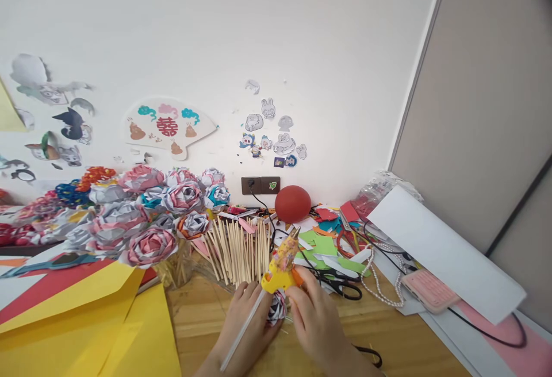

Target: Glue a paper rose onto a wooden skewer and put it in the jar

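Observation:
My right hand [317,314] is closed around the handle of a yellow hot glue gun [278,281], its metal nozzle angled up and away from me. A long translucent glue stick [242,330] runs from the back of the gun across my left hand [245,322]. Small and partly hidden, a black, white and pink paper flower [277,307] shows between my hands, just under the gun. My left hand is curled around its side; the fingertips are out of sight. Just beyond my hands lies a bundle of thin wooden sticks [241,250].
Finished paper flowers [149,245] crowd the left, behind yellow paper sheets [103,319]. Paper scraps [323,246], black scissors [340,283], a pearl string [379,291] and a red balloon-like object [292,203] lie ahead. A pink device [430,289] and cables are at right.

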Available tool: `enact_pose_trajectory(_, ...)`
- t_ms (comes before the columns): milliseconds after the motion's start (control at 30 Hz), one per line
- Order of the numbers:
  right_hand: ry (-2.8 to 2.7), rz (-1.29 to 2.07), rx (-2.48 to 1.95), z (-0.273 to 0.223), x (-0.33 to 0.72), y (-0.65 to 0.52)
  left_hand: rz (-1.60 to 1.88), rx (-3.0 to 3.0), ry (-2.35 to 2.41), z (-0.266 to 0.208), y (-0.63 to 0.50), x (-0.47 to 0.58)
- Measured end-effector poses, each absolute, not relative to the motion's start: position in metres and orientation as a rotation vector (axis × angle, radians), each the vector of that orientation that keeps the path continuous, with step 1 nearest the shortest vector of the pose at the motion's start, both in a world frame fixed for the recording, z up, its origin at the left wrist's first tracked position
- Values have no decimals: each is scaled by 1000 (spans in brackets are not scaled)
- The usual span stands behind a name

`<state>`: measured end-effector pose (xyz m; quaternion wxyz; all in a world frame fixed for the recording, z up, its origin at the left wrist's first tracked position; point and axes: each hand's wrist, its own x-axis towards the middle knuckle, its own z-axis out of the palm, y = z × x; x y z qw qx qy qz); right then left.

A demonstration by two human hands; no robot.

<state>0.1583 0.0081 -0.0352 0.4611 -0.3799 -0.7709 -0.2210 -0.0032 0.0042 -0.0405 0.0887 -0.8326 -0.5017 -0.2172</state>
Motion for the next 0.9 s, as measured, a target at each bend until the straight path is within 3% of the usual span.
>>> enact_pose_trajectory(400,-1828,-358,-920,-37,162,7,-662,-2476,-1496,-37,3,-2)
enact_pose_trajectory(900,-1761,-387,-997,-38,161,9,-623,-2504,-1566,-39,4,-3)
